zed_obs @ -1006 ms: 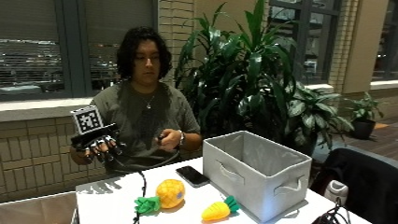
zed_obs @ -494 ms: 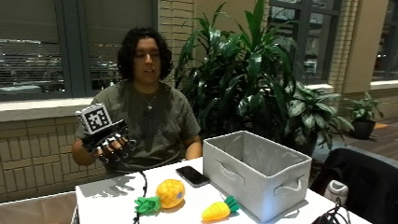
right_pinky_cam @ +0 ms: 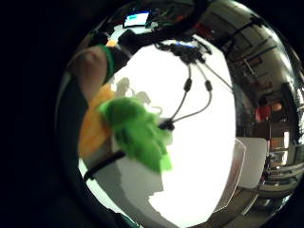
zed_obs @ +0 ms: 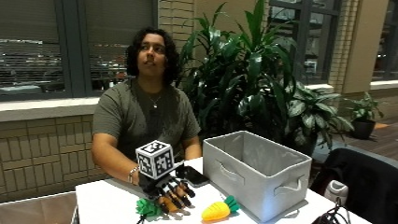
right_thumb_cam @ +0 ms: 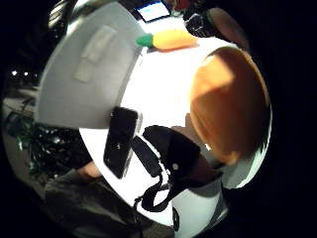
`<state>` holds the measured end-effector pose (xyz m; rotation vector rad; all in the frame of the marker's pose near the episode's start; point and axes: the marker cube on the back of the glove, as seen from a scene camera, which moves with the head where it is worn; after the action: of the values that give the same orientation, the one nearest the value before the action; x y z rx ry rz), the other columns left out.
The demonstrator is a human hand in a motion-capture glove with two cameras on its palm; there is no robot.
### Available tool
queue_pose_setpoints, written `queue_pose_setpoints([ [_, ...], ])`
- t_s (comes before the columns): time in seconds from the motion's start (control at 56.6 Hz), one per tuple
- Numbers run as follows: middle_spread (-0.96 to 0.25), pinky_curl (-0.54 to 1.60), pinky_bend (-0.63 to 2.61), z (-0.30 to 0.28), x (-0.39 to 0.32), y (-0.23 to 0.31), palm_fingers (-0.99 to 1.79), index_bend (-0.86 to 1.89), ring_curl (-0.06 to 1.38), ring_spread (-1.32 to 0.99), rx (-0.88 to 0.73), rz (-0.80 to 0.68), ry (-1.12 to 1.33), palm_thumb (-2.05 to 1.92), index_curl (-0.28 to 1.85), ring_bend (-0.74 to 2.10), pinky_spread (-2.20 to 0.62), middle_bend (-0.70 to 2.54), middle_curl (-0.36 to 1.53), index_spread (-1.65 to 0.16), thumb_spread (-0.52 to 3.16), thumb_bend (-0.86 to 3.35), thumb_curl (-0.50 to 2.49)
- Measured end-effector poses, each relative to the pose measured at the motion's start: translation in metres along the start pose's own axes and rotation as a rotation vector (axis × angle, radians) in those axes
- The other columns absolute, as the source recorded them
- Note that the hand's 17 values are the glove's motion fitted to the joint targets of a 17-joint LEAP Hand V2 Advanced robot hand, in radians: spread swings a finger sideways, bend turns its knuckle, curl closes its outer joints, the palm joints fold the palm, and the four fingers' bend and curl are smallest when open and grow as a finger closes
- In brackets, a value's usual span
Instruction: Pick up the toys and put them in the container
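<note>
Gloved right hand [zed_obs: 171,191] is reaching down over the orange plush toy with green leaves [zed_obs: 151,207] near the front edge of the white table [zed_obs: 105,200], fingers spread and draping over its orange body; whether they are gripping it cannot be told. A second toy, a plush carrot [zed_obs: 217,211], is lying just beside the grey fabric container [zed_obs: 258,175], at its front. A black phone [zed_obs: 196,176] is lying flat behind the hand, close to the container's near corner.
</note>
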<state>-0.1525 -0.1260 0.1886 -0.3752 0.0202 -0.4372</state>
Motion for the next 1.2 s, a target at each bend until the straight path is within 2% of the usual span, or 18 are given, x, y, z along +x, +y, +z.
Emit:
queue_pose_setpoints([
  [0.071, -0.20, 0.33, 0.70, 0.009, -0.004, -0.007, 0.32, 0.24, 0.17, -0.30, 0.071, 0.011, -0.007, -0.04, 0.31, 0.43, -0.08, 0.20, 0.28, -0.40, 1.22, -0.04, 0.22],
  [0.124, -0.23, 0.30, 0.66, 0.006, -0.005, -0.012, 0.57, 0.31, 0.15, -0.30, 0.150, 0.020, 0.002, 0.03, 0.32, 0.43, -0.10, 0.30, 0.31, -0.40, 1.28, 0.01, 0.23],
  [0.159, -0.25, 0.27, 0.62, 0.004, -0.004, -0.015, 0.86, 0.30, 0.18, -0.35, 0.176, 0.017, 0.011, 0.13, 0.30, 0.58, -0.16, 0.38, 0.33, -0.40, 1.32, 0.07, 0.26],
  [0.194, -0.26, 0.28, 0.65, 0.001, -0.003, -0.016, 1.01, 0.25, 0.20, -0.37, 0.196, 0.011, 0.016, 0.20, 0.29, 0.67, -0.21, 0.40, 0.35, -0.39, 1.34, 0.10, 0.29],
  [0.283, -0.30, 0.33, 0.75, -0.013, -0.002, -0.015, 1.17, 0.17, 0.29, -0.40, 0.238, -0.004, 0.000, 0.36, 0.32, 0.83, -0.32, 0.47, 0.40, -0.38, 1.30, 0.16, 0.37],
  [0.353, -0.32, 0.36, 0.79, -0.042, -0.009, -0.012, 1.26, 0.22, 0.35, -0.41, 0.308, -0.035, -0.006, 0.43, 0.35, 0.92, -0.37, 0.57, 0.46, -0.39, 1.25, 0.18, 0.42],
  [0.459, -0.34, 0.40, 0.84, -0.104, -0.058, 0.007, 1.23, 0.29, 0.40, -0.42, 0.470, -0.131, -0.060, 0.47, 0.41, 1.01, -0.40, 0.67, 0.52, -0.39, 1.19, 0.18, 0.49],
  [0.547, -0.36, 0.41, 0.86, -0.165, -0.113, 0.002, 1.21, 0.37, 0.44, -0.42, 0.535, -0.248, -0.149, 0.49, 0.47, 1.06, -0.41, 0.75, 0.58, -0.40, 1.14, 0.17, 0.54],
  [0.671, -0.38, 0.43, 0.90, -0.219, -0.203, -0.007, 1.16, 0.46, 0.47, -0.42, 0.529, -0.457, -0.234, 0.50, 0.55, 1.11, -0.42, 0.82, 0.64, -0.40, 1.09, 0.15, 0.60],
  [0.759, -0.38, 0.44, 0.92, -0.232, -0.256, -0.023, 1.12, 0.50, 0.49, -0.41, 0.506, -0.526, -0.251, 0.50, 0.61, 1.13, -0.42, 0.85, 0.68, -0.40, 1.05, 0.13, 0.64],
  [0.901, -0.37, 0.43, 0.92, -0.227, -0.299, -0.069, 1.04, 0.52, 0.49, -0.41, 0.520, -0.464, -0.222, 0.47, 0.69, 1.07, -0.43, 0.85, 0.72, -0.40, 1.01, 0.09, 0.69],
  [1.095, -0.36, 0.41, 0.92, -0.220, -0.306, -0.108, 0.98, 0.40, 0.48, -0.40, 0.479, -0.402, -0.276, 0.44, 0.75, 1.04, -0.42, 0.80, 0.73, -0.41, 1.01, 0.06, 0.75],
  [1.183, -0.36, 0.41, 0.88, -0.215, -0.297, -0.114, 0.69, 0.34, 0.49, -0.38, 0.376, -0.387, -0.263, 0.37, 0.78, 1.02, -0.35, 0.72, 0.72, -0.40, 1.08, 0.01, 0.73],
  [1.201, -0.36, 0.40, 0.84, -0.215, -0.293, -0.115, 0.53, 0.37, 0.47, -0.38, 0.372, -0.380, -0.255, 0.29, 0.79, 0.95, -0.31, 0.69, 0.70, -0.40, 1.13, -0.04, 0.69],
])
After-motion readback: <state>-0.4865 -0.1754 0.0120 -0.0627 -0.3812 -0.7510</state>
